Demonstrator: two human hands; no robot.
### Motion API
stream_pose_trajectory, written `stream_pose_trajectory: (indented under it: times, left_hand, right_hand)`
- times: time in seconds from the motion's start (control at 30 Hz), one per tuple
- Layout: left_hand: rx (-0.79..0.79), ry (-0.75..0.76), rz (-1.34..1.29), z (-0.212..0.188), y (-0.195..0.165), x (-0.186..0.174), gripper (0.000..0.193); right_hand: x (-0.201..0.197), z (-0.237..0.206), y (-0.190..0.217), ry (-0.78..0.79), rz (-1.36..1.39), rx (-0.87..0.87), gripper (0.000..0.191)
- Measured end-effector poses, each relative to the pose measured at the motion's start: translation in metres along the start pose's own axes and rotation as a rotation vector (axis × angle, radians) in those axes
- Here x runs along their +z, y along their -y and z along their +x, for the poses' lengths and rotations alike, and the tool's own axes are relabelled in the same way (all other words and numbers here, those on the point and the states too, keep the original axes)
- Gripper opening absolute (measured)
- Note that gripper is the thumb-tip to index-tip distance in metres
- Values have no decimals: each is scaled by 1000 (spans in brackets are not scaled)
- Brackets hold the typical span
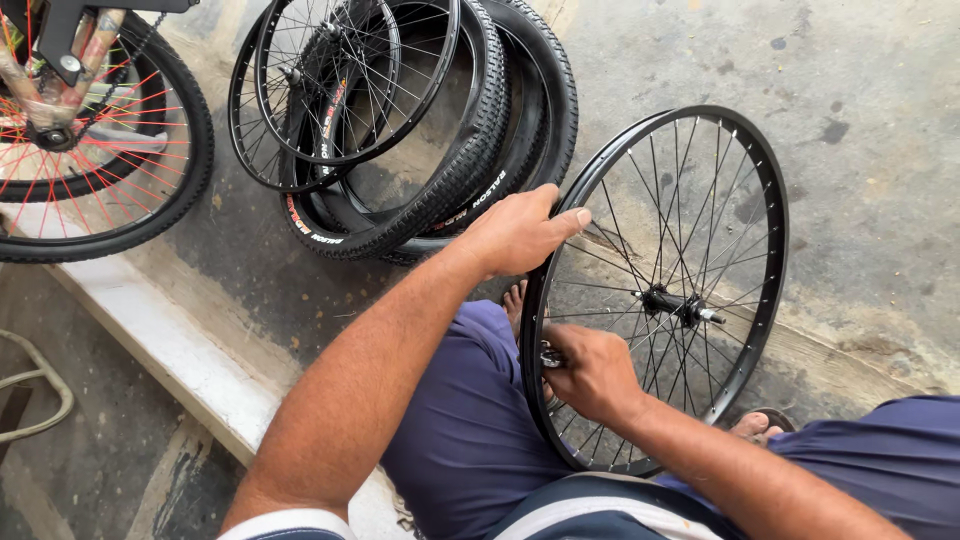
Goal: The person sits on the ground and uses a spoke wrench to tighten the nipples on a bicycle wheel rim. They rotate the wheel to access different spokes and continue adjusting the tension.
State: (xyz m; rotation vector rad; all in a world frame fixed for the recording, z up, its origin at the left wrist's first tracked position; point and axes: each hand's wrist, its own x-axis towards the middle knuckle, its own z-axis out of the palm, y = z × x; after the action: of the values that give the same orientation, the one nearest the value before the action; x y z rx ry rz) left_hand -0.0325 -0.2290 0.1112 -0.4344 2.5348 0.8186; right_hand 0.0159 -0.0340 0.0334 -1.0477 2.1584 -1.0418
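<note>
A bare black bicycle wheel rim with thin spokes and a centre hub stands upright on the concrete between my legs. My left hand grips the top left of the rim. My right hand is closed on a small metal tool held against the rim's lower left, by the spoke ends. My knees in blue shorts frame the wheel.
Several tyres and bare spoked rims lean together behind the wheel. A bicycle wheel with red spokes stands at far left. A pale concrete step edge runs diagonally below. My sandalled foot rests by the rim.
</note>
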Motion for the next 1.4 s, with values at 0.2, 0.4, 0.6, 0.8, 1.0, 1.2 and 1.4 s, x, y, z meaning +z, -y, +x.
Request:
stream_pose_trajectory:
  times: [0.2,0.4,0.6,0.8,1.0,1.2,1.4]
  left_hand:
    - [3,11,-31,-1,-1,-2,63]
    - [8,0,-7,-2,-2,-2,62]
    - [24,-5,5,0,-3,0,63]
    - [-11,9,20,-1,-4,0,63]
    - [-16,28,-21,-1,-6,-1,65]
    - [-43,23,-2,2,-4,-1,64]
    - [42,-84,-222,12,-1,5,58]
  right_hand:
    - [-24,5,-10,515,870,217,45]
    - [-1,-9,-12,-122,34,-247,28]
    - [-16,4,-35,341,538,18,29]
    - [-6,1,0,115,28,-26,34]
    - [-38,9,-7,460,739,169,48]
    - [-3,-16,-8,-110,164,-203,32]
    - [-22,-14,-16,74,332,-283,31]
